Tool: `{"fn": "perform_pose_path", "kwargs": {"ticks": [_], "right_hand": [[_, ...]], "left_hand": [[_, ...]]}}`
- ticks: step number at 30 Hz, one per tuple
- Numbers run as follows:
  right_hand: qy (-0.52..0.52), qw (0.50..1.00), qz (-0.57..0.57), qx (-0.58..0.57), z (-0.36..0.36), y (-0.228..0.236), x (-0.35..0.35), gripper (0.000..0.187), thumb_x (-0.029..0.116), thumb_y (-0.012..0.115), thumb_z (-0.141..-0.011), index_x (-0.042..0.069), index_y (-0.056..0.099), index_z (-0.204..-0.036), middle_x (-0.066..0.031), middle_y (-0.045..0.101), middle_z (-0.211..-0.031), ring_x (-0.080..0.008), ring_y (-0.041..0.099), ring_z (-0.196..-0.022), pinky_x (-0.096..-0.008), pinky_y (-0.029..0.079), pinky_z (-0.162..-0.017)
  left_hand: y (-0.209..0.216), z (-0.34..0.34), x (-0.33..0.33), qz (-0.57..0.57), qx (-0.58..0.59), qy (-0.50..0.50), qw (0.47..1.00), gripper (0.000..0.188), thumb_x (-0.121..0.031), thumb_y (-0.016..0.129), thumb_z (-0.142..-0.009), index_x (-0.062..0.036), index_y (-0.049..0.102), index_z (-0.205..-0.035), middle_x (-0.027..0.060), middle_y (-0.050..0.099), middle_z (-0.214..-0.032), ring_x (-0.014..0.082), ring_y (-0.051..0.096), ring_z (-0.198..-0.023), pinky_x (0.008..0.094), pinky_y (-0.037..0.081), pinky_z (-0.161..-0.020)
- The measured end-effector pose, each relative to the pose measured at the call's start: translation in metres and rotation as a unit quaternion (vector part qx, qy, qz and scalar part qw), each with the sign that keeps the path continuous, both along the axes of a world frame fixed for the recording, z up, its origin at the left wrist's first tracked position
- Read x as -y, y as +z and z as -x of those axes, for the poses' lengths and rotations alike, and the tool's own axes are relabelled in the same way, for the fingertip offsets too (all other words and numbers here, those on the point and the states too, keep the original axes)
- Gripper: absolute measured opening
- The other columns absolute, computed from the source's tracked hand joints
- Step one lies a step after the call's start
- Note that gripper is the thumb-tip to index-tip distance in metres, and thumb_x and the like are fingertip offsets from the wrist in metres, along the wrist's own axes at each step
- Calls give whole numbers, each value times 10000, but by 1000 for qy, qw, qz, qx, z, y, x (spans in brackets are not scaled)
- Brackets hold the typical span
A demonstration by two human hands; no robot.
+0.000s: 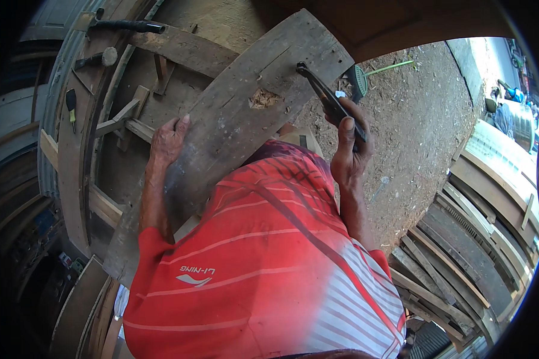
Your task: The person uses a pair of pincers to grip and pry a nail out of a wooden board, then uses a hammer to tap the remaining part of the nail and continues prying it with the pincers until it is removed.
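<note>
A long, weathered wooden plank [233, 119] is held slanting across the view, its broad upper end toward the top right and its lower end dropping to the lower left, where it is hidden behind a red striped shirt [263, 269]. A pale, splintered gouge [263, 99] is seen in the plank's face near the upper end. The plank is steadied by the left hand [166, 143], which is laid flat on its left edge with the fingers spread and curled lightly over that edge.

A pair of dark pincers [326, 99] is gripped in the right hand [348, 149], the fingers being wrapped tightly around the handles. The head of the pincers is set against the plank's right edge, close to its upper end; whether anything is caught in the jaws cannot be told.

Behind the plank's left edge, a curved wooden frame [78, 155] with short cross-pieces is seen. A hammer [123, 25] is laid at the frame's top edge, a mallet [96, 58] just below it, and a small dark-handled tool [71, 105] further down the frame. Bare earth [419, 125] is seen to the right of the plank, with a green rake [365, 75] lying on it. Stacked curved boards [461, 239] are piled at the lower right.
</note>
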State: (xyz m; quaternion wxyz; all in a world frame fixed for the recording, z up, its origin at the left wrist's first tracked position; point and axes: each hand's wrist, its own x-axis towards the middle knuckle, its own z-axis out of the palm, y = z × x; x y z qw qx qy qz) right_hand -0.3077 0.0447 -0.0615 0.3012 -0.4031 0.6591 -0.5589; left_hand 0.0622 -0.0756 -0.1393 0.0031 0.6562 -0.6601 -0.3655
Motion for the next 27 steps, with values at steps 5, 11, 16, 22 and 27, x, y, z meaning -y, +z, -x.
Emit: {"fn": "perform_pose_path", "kwargs": {"ticks": [5, 11, 16, 22, 27], "right_hand": [[-10, 999, 28, 40, -4, 0, -12, 533, 419, 564, -1068, -38, 594, -1341, -150, 697, -1178, -205, 664, -1074, -347, 505, -948], [-47, 998, 8, 35, 13, -2, -20, 546, 422, 534, -1078, -60, 589, -1330, -184, 689, -1179, -240, 686, -1053, -376, 537, -929], [-89, 977, 18, 191, 45, -13, -21, 565, 410, 499, -1091, -97, 553, -1336, -233, 694, -1168, -319, 734, -1010, -412, 605, -879], [-47, 925, -31, 376, 95, -22, -29, 904, 690, 322, -1037, -123, 498, -1390, -290, 642, -1277, -408, 705, -1086, -400, 632, -849], [84, 899, -102, 417, 120, -15, -29, 913, 697, 453, -996, -115, 489, -1413, -284, 638, -1292, -359, 721, -1067, -328, 616, -714]], "left_hand": [[2, -19, -9, -3, 6, 12, 1000, 721, -696, 477, -993, 0, 663, -1022, 273, 651, -901, 480, 625, -880, 473, 492, -780], [6, -13, -11, 20, -24, 44, 999, 557, -536, 623, -985, 8, 652, -1101, 235, 653, -934, 443, 633, -939, 463, 496, -840], [21, 52, -11, 311, -25, -96, 945, 438, -198, 776, -863, -24, 623, -1234, 169, 625, -1233, 375, 583, -1200, 459, 468, -1005], [26, 179, -23, 278, -72, -210, 934, 726, -249, 811, -811, -61, 515, -1446, 184, 424, -1534, 424, 355, -1442, 561, 297, -1174], [4, 232, -20, 258, -34, -219, 941, 972, -350, 832, -773, -73, 360, -1576, 207, 263, -1652, 457, 242, -1509, 635, 201, -1193]]}}
